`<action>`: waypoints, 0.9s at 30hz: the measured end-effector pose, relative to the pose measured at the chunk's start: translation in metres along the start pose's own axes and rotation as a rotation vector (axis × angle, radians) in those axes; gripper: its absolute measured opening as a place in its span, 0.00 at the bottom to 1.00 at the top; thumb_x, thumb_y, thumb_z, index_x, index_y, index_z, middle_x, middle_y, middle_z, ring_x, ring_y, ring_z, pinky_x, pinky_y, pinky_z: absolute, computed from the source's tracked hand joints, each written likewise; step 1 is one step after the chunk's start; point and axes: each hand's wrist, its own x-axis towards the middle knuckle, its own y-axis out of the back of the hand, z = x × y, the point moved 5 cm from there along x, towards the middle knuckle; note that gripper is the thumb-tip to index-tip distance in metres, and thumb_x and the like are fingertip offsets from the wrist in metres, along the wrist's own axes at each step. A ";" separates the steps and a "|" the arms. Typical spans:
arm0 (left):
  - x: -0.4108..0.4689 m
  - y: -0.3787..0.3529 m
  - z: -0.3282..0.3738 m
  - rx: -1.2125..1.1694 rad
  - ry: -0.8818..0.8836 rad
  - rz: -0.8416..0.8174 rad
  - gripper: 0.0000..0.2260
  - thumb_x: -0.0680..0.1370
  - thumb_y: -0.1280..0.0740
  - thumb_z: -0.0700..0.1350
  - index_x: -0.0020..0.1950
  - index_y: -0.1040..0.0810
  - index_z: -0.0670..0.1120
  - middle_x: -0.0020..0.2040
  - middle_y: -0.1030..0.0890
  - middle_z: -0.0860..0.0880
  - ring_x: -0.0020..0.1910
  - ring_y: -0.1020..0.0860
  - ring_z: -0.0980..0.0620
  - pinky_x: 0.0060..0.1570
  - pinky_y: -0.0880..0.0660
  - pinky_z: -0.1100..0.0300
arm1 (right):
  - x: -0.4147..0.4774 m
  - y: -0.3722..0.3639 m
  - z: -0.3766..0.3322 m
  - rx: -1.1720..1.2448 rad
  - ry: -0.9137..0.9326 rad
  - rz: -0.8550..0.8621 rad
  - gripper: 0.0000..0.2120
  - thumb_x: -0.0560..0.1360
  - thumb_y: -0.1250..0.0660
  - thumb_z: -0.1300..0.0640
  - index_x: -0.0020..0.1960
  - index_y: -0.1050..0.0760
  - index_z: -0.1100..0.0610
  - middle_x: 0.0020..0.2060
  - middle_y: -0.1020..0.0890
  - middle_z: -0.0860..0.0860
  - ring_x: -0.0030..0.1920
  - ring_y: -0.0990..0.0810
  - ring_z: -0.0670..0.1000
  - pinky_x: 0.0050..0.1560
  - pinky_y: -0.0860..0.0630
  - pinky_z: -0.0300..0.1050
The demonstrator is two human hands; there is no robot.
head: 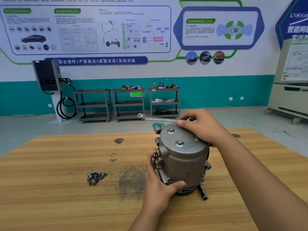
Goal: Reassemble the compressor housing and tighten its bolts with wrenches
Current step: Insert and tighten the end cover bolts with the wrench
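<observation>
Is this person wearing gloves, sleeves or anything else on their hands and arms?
No. The left hand and the right hand are bare: no gloves, rings or watch. No sleeve shows anywhere up to the picture's edge.

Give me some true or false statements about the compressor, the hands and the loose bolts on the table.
1. The left hand grips the compressor housing low on its side. True.
2. The right hand holds a screwdriver. False: it holds a wrench.
3. The loose bolts lie on the table, apart from the housing. True.
4. The housing's top has no bolts in it. False: two fitted bolts show there.
</observation>
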 end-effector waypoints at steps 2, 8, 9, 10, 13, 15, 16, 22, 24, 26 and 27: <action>0.000 0.000 -0.002 -0.004 -0.007 -0.006 0.48 0.57 0.18 0.48 0.60 0.49 0.76 0.63 0.37 0.69 0.58 0.37 0.81 0.50 0.39 0.84 | 0.001 0.000 0.006 0.120 -0.051 -0.047 0.03 0.75 0.32 0.51 0.45 0.21 0.48 0.41 0.20 0.42 0.45 0.22 0.44 0.38 0.30 0.35; 0.000 -0.001 -0.002 -0.009 -0.010 -0.003 0.48 0.58 0.18 0.46 0.62 0.47 0.71 0.62 0.38 0.70 0.56 0.39 0.83 0.49 0.40 0.85 | 0.007 -0.002 0.025 0.345 -0.221 -0.130 0.06 0.72 0.29 0.51 0.38 0.18 0.51 0.38 0.17 0.49 0.39 0.20 0.49 0.39 0.25 0.42; 0.000 -0.001 -0.001 -0.006 -0.011 -0.002 0.48 0.58 0.18 0.46 0.62 0.48 0.71 0.61 0.38 0.71 0.56 0.39 0.84 0.48 0.41 0.86 | 0.008 -0.001 0.028 0.380 -0.252 -0.117 0.06 0.70 0.28 0.51 0.37 0.18 0.51 0.37 0.17 0.49 0.38 0.19 0.49 0.37 0.25 0.42; 0.000 -0.001 -0.001 -0.005 -0.014 -0.002 0.48 0.58 0.18 0.46 0.62 0.47 0.71 0.61 0.39 0.71 0.56 0.39 0.84 0.48 0.41 0.86 | 0.009 -0.001 0.031 0.410 -0.281 -0.105 0.06 0.69 0.27 0.51 0.35 0.17 0.52 0.35 0.17 0.50 0.35 0.19 0.49 0.34 0.26 0.41; -0.001 -0.001 0.000 -0.009 -0.020 -0.003 0.47 0.58 0.18 0.45 0.63 0.46 0.69 0.62 0.39 0.70 0.56 0.39 0.84 0.49 0.41 0.85 | 0.010 -0.002 0.037 0.441 -0.347 -0.088 0.07 0.68 0.26 0.50 0.32 0.18 0.50 0.34 0.18 0.52 0.32 0.21 0.52 0.33 0.27 0.41; -0.001 -0.001 0.001 -0.012 -0.020 -0.006 0.47 0.58 0.18 0.46 0.63 0.46 0.68 0.62 0.38 0.70 0.57 0.39 0.83 0.49 0.41 0.85 | 0.010 -0.003 0.041 0.459 -0.374 -0.070 0.08 0.68 0.27 0.50 0.33 0.18 0.52 0.35 0.19 0.54 0.34 0.22 0.55 0.36 0.27 0.45; -0.001 -0.002 0.001 -0.016 -0.020 -0.009 0.47 0.58 0.18 0.46 0.64 0.45 0.68 0.62 0.38 0.70 0.57 0.39 0.83 0.49 0.40 0.85 | 0.010 -0.003 0.043 0.468 -0.387 -0.058 0.07 0.69 0.28 0.51 0.35 0.19 0.53 0.36 0.19 0.55 0.35 0.22 0.56 0.38 0.27 0.46; 0.000 -0.002 0.000 -0.026 -0.013 -0.018 0.47 0.58 0.18 0.47 0.64 0.46 0.69 0.63 0.36 0.69 0.58 0.37 0.80 0.50 0.38 0.84 | 0.004 -0.001 0.058 0.712 -0.479 0.003 0.02 0.72 0.31 0.59 0.43 0.21 0.57 0.38 0.18 0.55 0.36 0.20 0.53 0.33 0.24 0.42; 0.000 -0.002 0.002 -0.025 -0.014 -0.026 0.48 0.58 0.18 0.49 0.64 0.47 0.71 0.63 0.36 0.70 0.59 0.37 0.80 0.51 0.37 0.83 | -0.002 0.000 0.064 0.899 -0.508 -0.015 0.03 0.72 0.33 0.62 0.44 0.20 0.57 0.42 0.17 0.54 0.39 0.19 0.53 0.29 0.22 0.40; -0.001 -0.001 0.004 -0.020 -0.010 -0.025 0.47 0.56 0.19 0.54 0.63 0.47 0.72 0.62 0.36 0.72 0.59 0.37 0.80 0.51 0.37 0.83 | -0.008 -0.001 0.067 1.144 -0.519 -0.059 0.06 0.70 0.34 0.62 0.46 0.20 0.57 0.44 0.16 0.53 0.39 0.17 0.53 0.33 0.20 0.43; -0.001 -0.001 0.005 -0.017 -0.009 -0.023 0.47 0.55 0.20 0.56 0.63 0.47 0.73 0.61 0.36 0.73 0.59 0.37 0.80 0.51 0.38 0.83 | -0.010 -0.002 0.068 1.254 -0.509 -0.067 0.08 0.68 0.34 0.62 0.47 0.21 0.57 0.44 0.15 0.53 0.40 0.16 0.54 0.36 0.18 0.46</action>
